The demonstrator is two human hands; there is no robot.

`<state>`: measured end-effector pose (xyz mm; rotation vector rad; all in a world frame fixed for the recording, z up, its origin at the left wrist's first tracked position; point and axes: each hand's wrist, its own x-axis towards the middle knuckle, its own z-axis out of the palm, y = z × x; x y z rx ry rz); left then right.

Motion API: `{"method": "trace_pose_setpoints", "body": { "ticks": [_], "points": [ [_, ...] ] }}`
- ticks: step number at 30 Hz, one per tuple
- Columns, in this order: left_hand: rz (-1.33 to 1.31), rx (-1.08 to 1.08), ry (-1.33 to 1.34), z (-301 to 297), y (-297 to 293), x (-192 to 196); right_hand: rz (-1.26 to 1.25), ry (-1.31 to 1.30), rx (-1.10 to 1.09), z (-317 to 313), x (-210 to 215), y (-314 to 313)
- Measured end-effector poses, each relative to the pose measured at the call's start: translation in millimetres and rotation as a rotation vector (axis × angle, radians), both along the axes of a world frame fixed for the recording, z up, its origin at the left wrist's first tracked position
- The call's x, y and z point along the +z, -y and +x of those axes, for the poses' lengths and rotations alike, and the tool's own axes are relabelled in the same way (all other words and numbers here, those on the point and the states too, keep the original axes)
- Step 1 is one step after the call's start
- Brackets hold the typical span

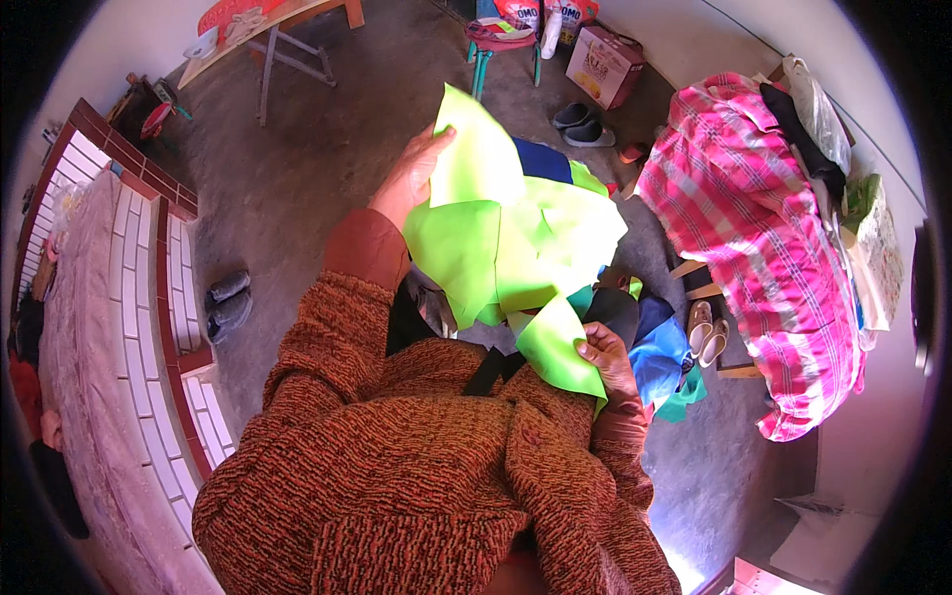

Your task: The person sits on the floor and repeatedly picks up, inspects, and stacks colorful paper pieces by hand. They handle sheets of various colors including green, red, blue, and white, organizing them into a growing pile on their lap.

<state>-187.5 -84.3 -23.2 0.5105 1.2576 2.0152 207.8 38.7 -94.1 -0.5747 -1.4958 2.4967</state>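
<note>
My left hand (412,171) is closed on the edge of a bright yellow-green fabric piece (478,149), which it holds raised with a corner pointing up. Lower and to the right, my right hand (608,359) pinches another yellow-green fabric piece (557,344) between thumb and fingers. Between the hands lie more yellow-green fabric pieces (456,253), overlapping in a loose heap in front of my body. Whether the held pieces are joined to that heap I cannot tell. A dark blue cloth (542,161) shows behind it. Blue cloth (659,359) and green cloth (682,399) hang beside my right hand.
At right, a pink plaid cloth (734,208) covers a piece of furniture, with light slippers (706,335) beside it. Dark shoes (583,126), a carton (603,67) and a green-legged stool (496,38) stand ahead. Grey shoes (229,302) lie left, near a tiled ledge (139,297).
</note>
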Motion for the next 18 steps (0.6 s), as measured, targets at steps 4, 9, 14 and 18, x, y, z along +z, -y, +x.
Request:
{"method": "trace_pose_setpoints", "body": {
  "ticks": [4,9,14,18],
  "points": [
    [-0.233,0.076,-0.129,-18.9,3.7,-29.8,-0.016,0.015,-0.028,0.7,-2.6,1.9],
    [-0.327,0.183,-0.28,-14.3,3.8,-25.7,-0.007,0.031,-0.01,-1.2,4.5,1.3],
    [-0.333,0.193,-0.446,-25.6,8.0,-39.9,-0.015,0.026,-0.015,-2.1,4.2,2.6],
    [-0.433,0.181,-0.656,-21.5,8.3,-35.0,-0.004,0.021,-0.004,-1.2,6.0,1.4]
  ]
}}
